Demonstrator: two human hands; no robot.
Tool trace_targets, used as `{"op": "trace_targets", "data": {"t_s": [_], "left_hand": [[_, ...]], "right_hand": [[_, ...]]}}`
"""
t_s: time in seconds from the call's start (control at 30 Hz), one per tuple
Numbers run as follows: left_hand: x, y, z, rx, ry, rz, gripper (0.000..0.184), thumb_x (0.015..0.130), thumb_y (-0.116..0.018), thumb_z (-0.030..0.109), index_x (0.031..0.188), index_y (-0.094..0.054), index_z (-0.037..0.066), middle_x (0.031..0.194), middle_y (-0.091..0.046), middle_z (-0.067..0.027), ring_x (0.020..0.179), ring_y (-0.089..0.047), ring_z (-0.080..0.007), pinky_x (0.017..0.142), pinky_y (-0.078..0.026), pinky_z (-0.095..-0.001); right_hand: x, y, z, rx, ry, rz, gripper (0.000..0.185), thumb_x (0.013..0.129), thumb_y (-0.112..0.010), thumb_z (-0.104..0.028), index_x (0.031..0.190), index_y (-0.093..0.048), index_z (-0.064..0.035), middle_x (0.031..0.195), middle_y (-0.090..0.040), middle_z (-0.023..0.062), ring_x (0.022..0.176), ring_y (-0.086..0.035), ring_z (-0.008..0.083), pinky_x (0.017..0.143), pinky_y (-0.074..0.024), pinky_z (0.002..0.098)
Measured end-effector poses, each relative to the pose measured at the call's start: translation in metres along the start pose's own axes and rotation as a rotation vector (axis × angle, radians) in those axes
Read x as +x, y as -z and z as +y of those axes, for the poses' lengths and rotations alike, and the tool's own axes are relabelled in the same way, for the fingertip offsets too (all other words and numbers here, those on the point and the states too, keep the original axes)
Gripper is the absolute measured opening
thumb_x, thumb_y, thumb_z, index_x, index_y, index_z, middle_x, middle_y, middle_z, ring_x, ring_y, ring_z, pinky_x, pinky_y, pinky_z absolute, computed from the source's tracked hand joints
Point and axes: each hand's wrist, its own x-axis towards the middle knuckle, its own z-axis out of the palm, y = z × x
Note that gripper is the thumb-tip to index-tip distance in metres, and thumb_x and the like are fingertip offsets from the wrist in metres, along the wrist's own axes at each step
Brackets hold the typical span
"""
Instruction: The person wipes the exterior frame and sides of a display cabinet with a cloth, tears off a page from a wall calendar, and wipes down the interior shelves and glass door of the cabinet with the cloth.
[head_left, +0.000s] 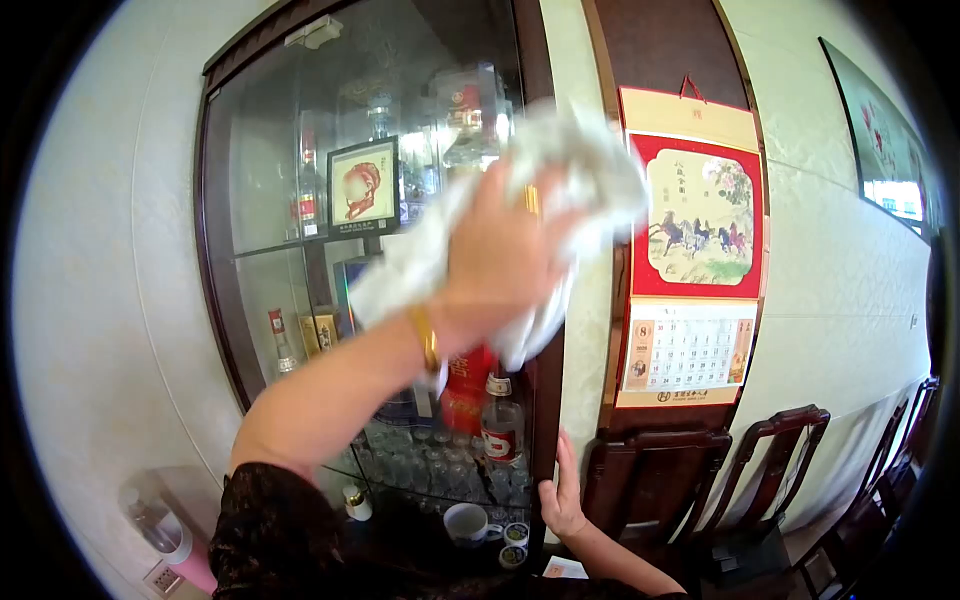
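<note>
My left hand, blurred by motion, is raised with its fingers closed around a crumpled white cloth. Cloth hangs out on both sides of the hand, in front of the glass-fronted display cabinet and its right edge. I cannot make out whether it touches the glass. A gold bracelet circles that wrist. Lower down, my right hand rests against the cabinet's dark right edge, fingers stretched upward and no object in it. Behind the glass stand a framed red picture and a bottle with a red label.
Small glasses crowd a lower shelf, above a white mug. A wall calendar hangs right of the cabinet, over dark wooden chairs. At lower left is a pink and clear bottle.
</note>
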Motion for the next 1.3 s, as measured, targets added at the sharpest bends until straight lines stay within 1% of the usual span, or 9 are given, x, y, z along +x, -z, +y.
{"op": "trace_targets", "data": {"t_s": [0.17, 0.37, 0.43, 0.5, 0.63, 0.7, 0.83, 0.93, 1.3], "left_hand": [[-0.025, 0.003, -0.006, -0.030, -0.296, -0.141, 0.038, 0.072, -0.063, 0.031, 0.104, -0.060, 0.010, 0.114, -0.052, -0.0104, 0.108, -0.044, -0.0341, 0.093, -0.038, -0.0440], [0.125, 0.011, -0.120, 0.470, -0.044, -0.075, 0.043, 0.080, -0.056, 0.032, 0.113, -0.052, 0.005, 0.112, -0.052, -0.0174, 0.098, -0.053, -0.0320, 0.089, -0.039, -0.0388], [0.160, 0.015, -0.139, 0.415, -0.167, 0.442, 0.029, 0.079, -0.050, 0.022, 0.101, -0.062, 0.008, 0.105, -0.058, -0.0142, 0.093, -0.051, -0.0291, 0.087, -0.038, -0.0392], [0.176, 0.010, -0.161, 0.457, -0.060, 0.482, 0.029, 0.079, -0.048, 0.023, 0.097, -0.063, 0.005, 0.108, -0.057, -0.0143, 0.100, -0.049, -0.0285, 0.090, -0.037, -0.0374], [0.189, 0.014, -0.203, 0.628, -0.078, 0.431, 0.031, 0.079, -0.048, 0.026, 0.091, -0.063, 0.001, 0.103, -0.060, -0.0161, 0.098, -0.053, -0.0293, 0.086, -0.042, -0.0366], [0.191, 0.030, -0.216, 0.412, 0.317, 0.143, 0.034, 0.078, -0.048, 0.029, 0.087, -0.063, 0.000, 0.093, -0.062, -0.0173, 0.089, -0.059, -0.0315, 0.079, -0.046, -0.0386], [0.188, 0.028, -0.355, 0.769, -0.314, 0.098, 0.023, 0.077, -0.049, 0.025, 0.070, -0.061, 0.007, 0.073, -0.062, -0.0124, 0.072, -0.060, -0.0265, 0.064, -0.047, -0.0391], [0.155, 0.054, -0.387, 0.526, 0.097, -0.039, 0.021, 0.078, -0.049, 0.025, 0.076, -0.058, 0.006, 0.079, -0.059, -0.0133, 0.077, -0.058, -0.0268, 0.068, -0.045, -0.0386], [0.024, 0.120, -0.495, 0.473, 0.430, -0.100, 0.028, 0.080, -0.049, 0.025, 0.097, -0.045, 0.003, 0.099, -0.049, -0.0166, 0.094, -0.050, -0.0281, 0.080, -0.040, -0.0366]], "right_hand": [[0.002, -0.005, -0.012, -0.064, 0.026, -0.035, 0.080, 0.073, -0.061, -0.009, 0.137, -0.014, -0.0006, 0.140, -0.015, 0.0250, 0.130, -0.020, 0.0366, 0.104, -0.0195, 0.0389], [-0.001, -0.004, -0.013, -0.101, -0.068, -0.040, 0.082, 0.071, -0.063, -0.008, 0.136, -0.014, -0.0012, 0.139, -0.018, 0.0247, 0.129, -0.022, 0.0373, 0.104, -0.0217, 0.0402], [-0.005, -0.006, -0.009, -0.125, -0.042, -0.023, 0.082, 0.070, -0.065, -0.007, 0.136, -0.016, -0.0012, 0.138, -0.019, 0.0251, 0.128, -0.023, 0.0381, 0.103, -0.0224, 0.0403], [-0.007, -0.007, -0.006, -0.077, -0.068, 0.027, 0.078, 0.066, -0.062, -0.010, 0.131, -0.022, 0.0061, 0.134, -0.027, 0.0214, 0.126, -0.026, 0.0325, 0.104, -0.0195, 0.0376], [-0.014, -0.006, 0.001, -0.076, -0.126, -0.064, 0.081, 0.076, -0.060, 0.002, 0.138, -0.009, -0.0045, 0.133, -0.029, 0.0163, 0.118, -0.035, 0.0263, 0.096, -0.0304, 0.0350], [-0.023, -0.008, 0.008, -0.103, -0.106, -0.018, 0.079, 0.074, -0.059, 0.005, 0.137, -0.012, -0.0026, 0.131, -0.030, 0.0174, 0.119, -0.035, 0.0263, 0.096, -0.0300, 0.0336], [-0.020, -0.006, -0.005, -0.060, -0.232, -0.015, 0.080, 0.073, -0.058, 0.007, 0.138, -0.012, -0.0041, 0.132, -0.031, 0.0161, 0.118, -0.034, 0.0265, 0.097, -0.0277, 0.0319], [-0.023, -0.010, -0.008, -0.039, -0.263, 0.063, 0.081, 0.072, -0.059, 0.007, 0.139, -0.015, -0.0063, 0.134, -0.028, 0.0148, 0.120, -0.033, 0.0254, 0.097, -0.0268, 0.0313], [-0.040, -0.030, -0.006, 0.086, -0.421, 0.319, 0.077, 0.079, -0.057, -0.001, 0.140, -0.013, -0.0123, 0.119, -0.045, 0.0146, 0.099, -0.048, 0.0234, 0.086, -0.0379, 0.0323]]}}
